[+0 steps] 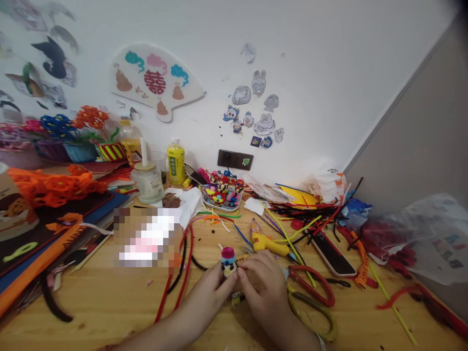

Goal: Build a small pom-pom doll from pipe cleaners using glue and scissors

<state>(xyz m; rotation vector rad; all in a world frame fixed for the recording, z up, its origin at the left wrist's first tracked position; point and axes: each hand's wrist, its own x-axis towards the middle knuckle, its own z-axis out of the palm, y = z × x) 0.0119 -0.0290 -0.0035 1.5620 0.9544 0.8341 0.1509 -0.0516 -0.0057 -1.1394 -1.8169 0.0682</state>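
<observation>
Pipe-cleaner figurine point(228, 260): small and fuzzy, with a magenta top, light blue band, white face and dark eyes; it stands upright in the person's grasp, low centre of view, above the wooden tabletop point(120, 302).
Left hand point(216, 283): grasping the figurine, its thumb along the lower front.
Right hand point(266, 282): thumb and index fingertips brought together at the figurine's side; whether they pinch a piece of it, one cannot tell.
Glue gun point(269, 243): yellow, lying just beyond the right hand.
Scissor handles point(332, 294): one red loop and one olive-yellow, to the right of the right hand.
Smartphone point(331, 252): dark screen up, farther right, near loose pipe cleaners.
Figure tray point(224, 209): near the wall, crowded with colourful small figures.
Drink bottle point(176, 163): yellow with a white cap, left of the tray; a lidded glass jar point(148, 189) stands near it.
Fuzzy flowers point(91, 117): orange, blue and pink blooms in pots at far left.
Wall: fan-shaped sign point(156, 80) at left, animal stickers point(259, 82) at centre.
</observation>
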